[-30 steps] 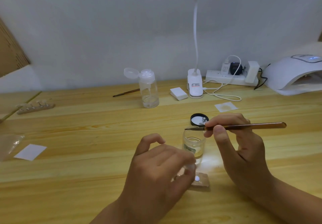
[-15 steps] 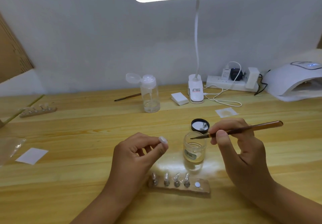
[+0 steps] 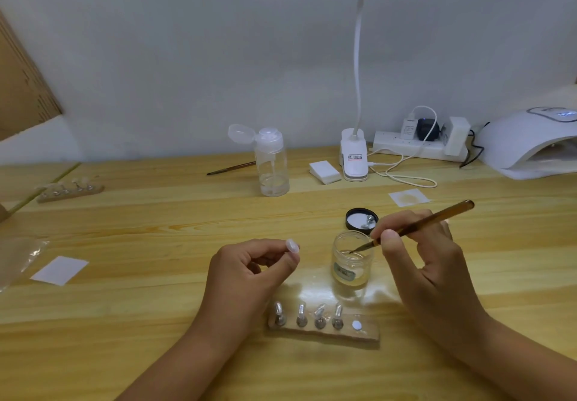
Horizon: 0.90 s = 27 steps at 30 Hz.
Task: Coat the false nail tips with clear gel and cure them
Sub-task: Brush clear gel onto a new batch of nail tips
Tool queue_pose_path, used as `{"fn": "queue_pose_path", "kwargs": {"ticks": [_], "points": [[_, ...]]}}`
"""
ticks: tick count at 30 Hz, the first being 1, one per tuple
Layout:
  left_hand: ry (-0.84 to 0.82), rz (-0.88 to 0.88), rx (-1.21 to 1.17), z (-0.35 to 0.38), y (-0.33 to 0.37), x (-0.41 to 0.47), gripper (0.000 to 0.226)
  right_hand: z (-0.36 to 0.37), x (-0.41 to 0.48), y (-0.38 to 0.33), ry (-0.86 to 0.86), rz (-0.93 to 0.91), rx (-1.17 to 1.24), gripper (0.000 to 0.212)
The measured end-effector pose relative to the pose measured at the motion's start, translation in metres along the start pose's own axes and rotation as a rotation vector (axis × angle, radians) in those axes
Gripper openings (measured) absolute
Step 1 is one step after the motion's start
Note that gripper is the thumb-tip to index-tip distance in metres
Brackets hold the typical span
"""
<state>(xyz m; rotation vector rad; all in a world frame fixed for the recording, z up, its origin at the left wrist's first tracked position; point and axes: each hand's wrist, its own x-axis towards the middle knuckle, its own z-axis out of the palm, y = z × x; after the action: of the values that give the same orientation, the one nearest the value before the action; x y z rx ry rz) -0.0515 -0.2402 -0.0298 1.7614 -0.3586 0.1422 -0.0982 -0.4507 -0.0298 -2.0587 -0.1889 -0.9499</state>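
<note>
- The left hand (image 3: 246, 272) is held just above the table (image 3: 140, 244), with the forearm coming in from the lower edge and the back of the hand turned toward the camera.
- A clear false nail tip (image 3: 292, 245) is pinched between the thumb and forefinger of that hand. It is raised off the wood, to the left of the jar (image 3: 352, 260) and apart from it. The other fingers are curled into the palm. Whether a peg is attached under the tip cannot be told.
- The right hand (image 3: 427, 260) is positioned to the right of the jar, with the wrist low and the forearm running off the lower right corner.
- A brush (image 3: 421, 224) is gripped like a pen between the thumb and the first fingers. Its amber handle slants up and to the right, and its bristle end is lowered through the jar's open mouth. The remaining fingers are mostly hidden behind the hand.
- A little clear gel is seen at the bottom of the jar. Its black lid (image 3: 361, 220) is laid upside down just behind it.
- A wooden strip (image 3: 370, 334) is placed in front of the jar, between the two forearms. Four metal pegs (image 3: 301, 316) are stood on it in a row, and a white dot is seen at its right end.
- A white curing lamp (image 3: 530, 144) is set at the far right of the table, well apart from both hands.
- A second strip of pegs (image 3: 70, 187) is seen at the far left.
</note>
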Motion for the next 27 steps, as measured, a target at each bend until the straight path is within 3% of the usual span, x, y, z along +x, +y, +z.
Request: {"fn": "queue_pose_path", "kwargs": {"ticks": [21,27], "points": [[0.008,-0.022,-0.008,0.0003,0.0038,0.0,0.006,0.0011,0.0008,0.0019,-0.12,0.053,-0.079,0.026],[0.003,-0.034,0.028,-0.0021,0.0025,-0.0006,0.023,0.001,0.0009,0.0017,-0.084,0.062,-0.037,0.025]]}}
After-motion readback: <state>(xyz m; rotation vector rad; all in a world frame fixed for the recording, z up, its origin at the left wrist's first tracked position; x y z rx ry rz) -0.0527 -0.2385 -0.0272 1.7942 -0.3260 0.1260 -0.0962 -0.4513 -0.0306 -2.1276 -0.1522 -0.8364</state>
